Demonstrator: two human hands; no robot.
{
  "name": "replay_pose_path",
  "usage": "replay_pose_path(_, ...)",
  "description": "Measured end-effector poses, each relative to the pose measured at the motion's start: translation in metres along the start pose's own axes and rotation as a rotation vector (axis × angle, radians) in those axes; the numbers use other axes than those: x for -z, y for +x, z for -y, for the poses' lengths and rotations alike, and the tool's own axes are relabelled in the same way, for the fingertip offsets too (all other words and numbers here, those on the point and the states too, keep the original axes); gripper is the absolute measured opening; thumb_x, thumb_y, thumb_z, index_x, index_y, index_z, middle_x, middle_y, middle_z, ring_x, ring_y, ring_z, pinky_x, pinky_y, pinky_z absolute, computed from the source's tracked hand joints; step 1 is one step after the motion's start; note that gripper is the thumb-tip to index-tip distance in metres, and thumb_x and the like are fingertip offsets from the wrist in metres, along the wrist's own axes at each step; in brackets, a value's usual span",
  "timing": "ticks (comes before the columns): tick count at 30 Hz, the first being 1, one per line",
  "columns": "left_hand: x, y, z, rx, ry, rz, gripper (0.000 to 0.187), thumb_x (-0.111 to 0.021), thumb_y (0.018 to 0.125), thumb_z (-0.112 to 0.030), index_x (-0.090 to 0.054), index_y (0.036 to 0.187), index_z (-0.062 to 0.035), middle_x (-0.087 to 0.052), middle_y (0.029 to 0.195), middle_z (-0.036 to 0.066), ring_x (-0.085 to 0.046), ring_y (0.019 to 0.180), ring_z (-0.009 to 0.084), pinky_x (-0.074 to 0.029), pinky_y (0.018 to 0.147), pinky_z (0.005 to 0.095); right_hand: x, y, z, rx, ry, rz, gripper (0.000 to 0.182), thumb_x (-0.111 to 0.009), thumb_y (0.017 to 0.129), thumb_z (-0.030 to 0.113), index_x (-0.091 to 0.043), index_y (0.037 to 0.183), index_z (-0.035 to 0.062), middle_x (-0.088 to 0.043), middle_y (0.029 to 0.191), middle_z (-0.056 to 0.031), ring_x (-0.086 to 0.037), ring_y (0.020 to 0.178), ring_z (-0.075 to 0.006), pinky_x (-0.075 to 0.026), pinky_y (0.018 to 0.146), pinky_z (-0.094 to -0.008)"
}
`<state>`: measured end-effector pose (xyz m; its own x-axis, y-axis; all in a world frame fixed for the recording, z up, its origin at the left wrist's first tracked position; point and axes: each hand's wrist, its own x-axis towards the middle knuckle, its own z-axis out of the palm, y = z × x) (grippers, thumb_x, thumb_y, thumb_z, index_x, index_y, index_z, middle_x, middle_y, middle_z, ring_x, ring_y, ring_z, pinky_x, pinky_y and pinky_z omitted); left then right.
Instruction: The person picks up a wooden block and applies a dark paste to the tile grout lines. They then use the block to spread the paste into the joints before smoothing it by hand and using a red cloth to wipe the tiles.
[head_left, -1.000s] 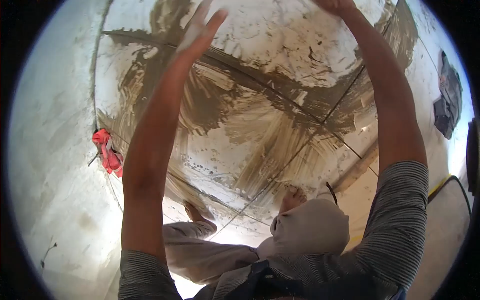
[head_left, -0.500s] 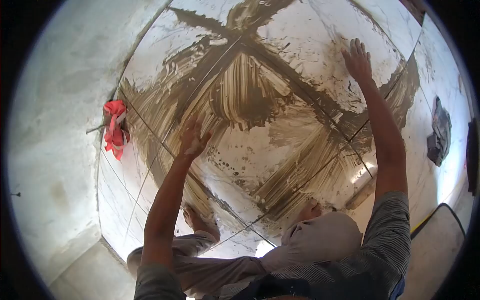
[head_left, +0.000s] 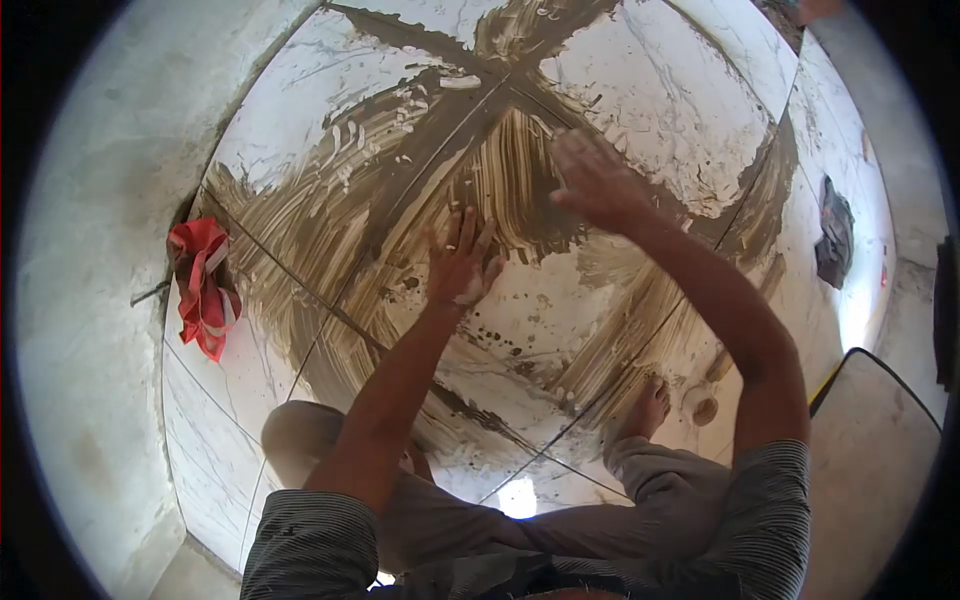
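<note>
White marbled floor tiles lie below me, streaked with brown wet paste that looks like grout, thickest along the seams. My left hand is palm-down with fingers spread, close over or on the smeared tile near the middle; contact cannot be made out. Its thumb side carries a pale smudge. To its right and farther ahead, my right hand is slightly blurred, fingers stretched out and nothing held. It is above the brown streaks beside a diagonal seam.
A red cloth or bag lies by the left wall. At the right is a crumpled dark grey item, with a dark-edged panel nearer me. My bare foot rests on the tiles.
My right hand has come left and nearer from the far right tile to the middle. My left hand has moved right, its fingers now spread. The view has shifted a little.
</note>
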<state>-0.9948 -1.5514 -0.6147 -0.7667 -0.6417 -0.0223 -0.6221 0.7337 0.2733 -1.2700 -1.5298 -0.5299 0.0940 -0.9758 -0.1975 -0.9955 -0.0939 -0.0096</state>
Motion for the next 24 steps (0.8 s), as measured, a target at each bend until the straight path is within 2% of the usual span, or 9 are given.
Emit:
replay_pose_path(1,0.000,0.001,0.001,-0.003,-0.013,-0.002,0.064,-0.041,0.092,-0.051,-0.026,0.145,-0.0208,-0.014,0.153,0.013,-0.013,0.141,0.0316,-0.004,0.107,0.0641,0.004,0.012,0.021,0.032,-0.022,0.068,0.078,-0.031,0.092,0.057,-0.016,0.145,0.0028,-0.016,0.151,-0.0155,-0.011,0.142,-0.0259,-0.005,0.115,-0.0445)
replay_pose_path(6,-0.003,0.003,0.005,0.023,0.010,0.142,0.062,-0.045,0.089,-0.048,-0.030,0.143,-0.0220,-0.019,0.151,0.013,-0.019,0.139,0.0321,-0.006,0.105,0.0679,0.006,0.052,0.100,0.224,0.186,-0.277,0.075,-0.038,0.091,0.054,-0.023,0.143,0.0025,-0.022,0.150,-0.0155,-0.017,0.140,-0.0260,-0.009,0.114,-0.0468)
replay_pose_path(10,-0.002,0.005,0.005,0.045,-0.012,0.290,0.059,-0.044,0.089,-0.048,-0.035,0.141,-0.0200,-0.020,0.150,0.012,-0.020,0.138,0.0318,-0.007,0.105,0.0681,-0.018,0.068,0.086,0.192,0.184,-0.275,0.075,-0.041,0.091,0.052,-0.025,0.141,-0.0012,-0.025,0.148,-0.0182,-0.019,0.139,-0.0307,-0.011,0.114,-0.0492)
replay_pose_path(12,-0.007,0.004,0.004,0.008,-0.090,-0.014,0.058,-0.045,0.090,-0.048,-0.037,0.139,-0.0200,-0.021,0.150,0.012,-0.021,0.138,0.0313,-0.008,0.105,0.0684,-0.062,0.072,0.047,-0.049,0.122,-0.280,0.073,-0.042,0.091,0.051,-0.027,0.140,-0.0016,-0.028,0.146,-0.0205,-0.021,0.138,-0.0324,-0.013,0.113,-0.0499)
replay_pose_path(15,-0.005,0.004,0.005,0.015,-0.079,0.000,0.058,-0.044,0.090,-0.049,-0.035,0.140,-0.0218,-0.021,0.150,0.011,-0.021,0.138,0.0300,-0.008,0.104,0.0683,-0.079,0.073,0.041,0.027,0.067,-0.353,0.071,-0.042,0.091,0.048,-0.028,0.140,-0.0020,-0.028,0.145,-0.0221,-0.022,0.137,-0.0334,-0.014,0.112,-0.0506)
replay_pose_path(16,-0.008,0.013,0.009,0.010,-0.075,-0.022,0.058,-0.044,0.090,-0.049,-0.035,0.140,-0.0218,-0.021,0.150,0.011,-0.021,0.138,0.0300,-0.008,0.104,0.0683,-0.054,0.082,0.044,0.029,0.051,-0.369,0.071,-0.042,0.091,0.048,-0.028,0.140,-0.0020,-0.028,0.145,-0.0221,-0.022,0.137,-0.0334,-0.014,0.112,-0.0506)
replay_pose_path(18,-0.013,0.004,0.006,0.008,-0.047,-0.054,0.060,-0.043,0.090,-0.049,-0.030,0.143,-0.0237,-0.020,0.151,0.010,-0.022,0.138,0.0287,-0.008,0.104,0.0681,-0.027,0.075,0.066,0.119,0.175,-0.407,0.067,-0.052,0.090,0.043,-0.033,0.137,-0.0011,-0.034,0.143,-0.0196,-0.028,0.136,-0.0309,-0.018,0.111,-0.0511)
replay_pose_path(22,-0.008,0.006,0.008,0.032,-0.101,0.033,0.060,-0.042,0.090,-0.049,-0.031,0.143,-0.0236,-0.020,0.151,0.010,-0.022,0.138,0.0281,-0.009,0.104,0.0683,-0.068,0.077,0.038,-0.026,0.190,-0.152,0.072,-0.046,0.090,0.046,-0.028,0.139,-0.0039,-0.028,0.145,-0.0211,-0.024,0.137,-0.0343,-0.013,0.112,-0.0505)
replay_pose_path(24,-0.006,0.006,0.005,0.033,-0.086,0.074,0.059,-0.042,0.091,-0.049,-0.030,0.143,-0.0231,-0.020,0.151,0.009,-0.021,0.138,0.0283,-0.008,0.105,0.0681,-0.063,0.071,0.034,0.027,0.114,-0.320,0.074,-0.047,0.090,0.047,-0.028,0.139,-0.0041,-0.029,0.145,-0.0209,-0.024,0.137,-0.0346,-0.013,0.112,-0.0512)
